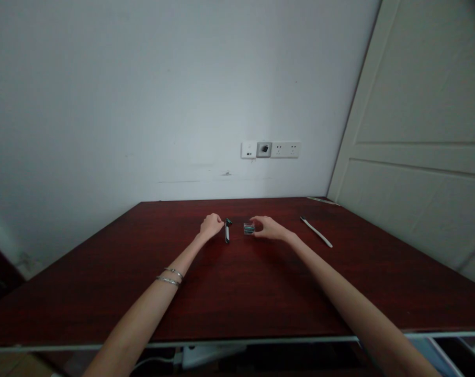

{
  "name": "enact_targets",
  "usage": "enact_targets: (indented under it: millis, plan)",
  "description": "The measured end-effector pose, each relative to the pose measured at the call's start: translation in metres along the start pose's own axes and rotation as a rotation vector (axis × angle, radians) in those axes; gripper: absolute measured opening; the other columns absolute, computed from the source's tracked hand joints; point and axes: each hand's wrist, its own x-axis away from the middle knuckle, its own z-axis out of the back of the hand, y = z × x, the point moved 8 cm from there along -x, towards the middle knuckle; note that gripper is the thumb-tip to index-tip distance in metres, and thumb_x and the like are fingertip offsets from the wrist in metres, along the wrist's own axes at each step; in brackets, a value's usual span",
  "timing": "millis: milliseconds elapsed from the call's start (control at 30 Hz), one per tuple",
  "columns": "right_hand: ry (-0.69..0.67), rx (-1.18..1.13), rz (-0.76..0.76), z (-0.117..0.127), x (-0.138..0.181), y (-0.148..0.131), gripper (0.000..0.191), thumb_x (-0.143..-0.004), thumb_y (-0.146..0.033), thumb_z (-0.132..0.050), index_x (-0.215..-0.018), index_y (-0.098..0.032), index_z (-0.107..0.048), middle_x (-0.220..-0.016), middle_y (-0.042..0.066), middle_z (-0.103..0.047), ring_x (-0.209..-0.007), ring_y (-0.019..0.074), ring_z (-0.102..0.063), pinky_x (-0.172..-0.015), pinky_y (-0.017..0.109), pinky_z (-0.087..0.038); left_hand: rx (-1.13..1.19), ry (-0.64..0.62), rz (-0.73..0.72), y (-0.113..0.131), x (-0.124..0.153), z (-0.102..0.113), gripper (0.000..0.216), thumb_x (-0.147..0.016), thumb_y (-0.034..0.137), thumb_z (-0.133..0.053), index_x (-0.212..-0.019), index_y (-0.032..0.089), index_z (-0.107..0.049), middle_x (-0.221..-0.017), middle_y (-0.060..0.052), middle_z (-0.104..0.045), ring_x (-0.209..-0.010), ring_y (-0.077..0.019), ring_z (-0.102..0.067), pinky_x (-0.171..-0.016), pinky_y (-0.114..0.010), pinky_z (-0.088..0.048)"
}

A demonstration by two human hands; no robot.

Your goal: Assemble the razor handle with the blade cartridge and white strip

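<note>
Forearms cut off at frame bottom. Left hand (211,226) curled, pinching slim black tool (227,231), too small to identify. Right hand (269,229) fingertips grip small clear box (249,228), teal contents, mid glossy dark-red worktop (237,293).

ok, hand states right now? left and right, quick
Left hand: curled, fingertips at the black handle; whether it has a grip cannot be told.
Right hand: closed on the small clear box.
</note>
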Motion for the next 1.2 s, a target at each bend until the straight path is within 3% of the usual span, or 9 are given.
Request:
enact_targets:
  millis: [233,533,933,1067,1200]
  plan:
    - [-0.016,-0.029,-0.023,-0.031,-0.021,0.000,0.052,-0.064,-0.025,-0.066,-0.113,-0.014,-0.055,-0.094,0.007,-0.064,-0.080,0.0164,-0.058,-0.074,0.027,-0.043,-0.075,-0.114,0.042,0.000,0.008,-0.010,0.025,-0.071,0.040,-0.056,-0.074,0.020,-0.070,-0.089,-0.009,-0.069,-0.085,-0.0219,-0.063,-0.069,-0.026,-0.044]
    - [-0.015,0.005,-0.016,-0.040,-0.027,-0.001,0.050,-0.066,-0.026,-0.065,-0.114,-0.014,-0.055,-0.099,0.009,-0.064,-0.085,0.0177,-0.058,-0.076,0.027,-0.043,-0.087,-0.099,0.059,0.001,0.013,-0.012,0.026,-0.070,0.043,-0.058,-0.075,0.021,-0.070,-0.090,-0.010,-0.069,-0.090,-0.0256,-0.063,-0.072,-0.029,-0.046]
    - [-0.035,-0.043,-0.027,-0.048,-0.031,0.008,0.055,-0.067,-0.030,-0.065,-0.118,-0.014,-0.054,-0.110,0.011,-0.061,-0.094,0.0199,-0.058,-0.083,0.030,-0.044,-0.043,-0.065,0.031,0.000,0.013,-0.012,0.026,-0.071,0.042,-0.056,-0.070,0.020,-0.070,-0.083,-0.009,-0.069,-0.083,-0.0224,-0.063,-0.071,-0.028,-0.045]
    - [-0.006,-0.052,-0.021,-0.041,-0.028,0.007,0.056,-0.067,-0.031,-0.066,-0.119,-0.014,-0.054,-0.112,0.011,-0.060,-0.096,0.0202,-0.058,-0.084,0.030,-0.045,-0.028,-0.053,0.030,0.001,0.014,-0.010,0.024,-0.071,0.040,-0.055,-0.071,0.021,-0.070,-0.083,-0.008,-0.069,-0.083,-0.0219,-0.063,-0.071,-0.028,-0.045]
    - [0.062,0.033,-0.064,-0.008,-0.018,0.022,0.049,-0.071,-0.031,-0.063,-0.116,-0.014,-0.056,-0.114,0.012,-0.060,-0.097,0.0202,-0.058,-0.086,0.031,-0.044,0.008,-0.023,0.016,0.003,0.015,-0.005,0.022,-0.072,0.039,-0.056,-0.075,0.022,-0.070,-0.086,-0.007,-0.069,-0.084,-0.0216,-0.063,-0.072,-0.029,-0.044]
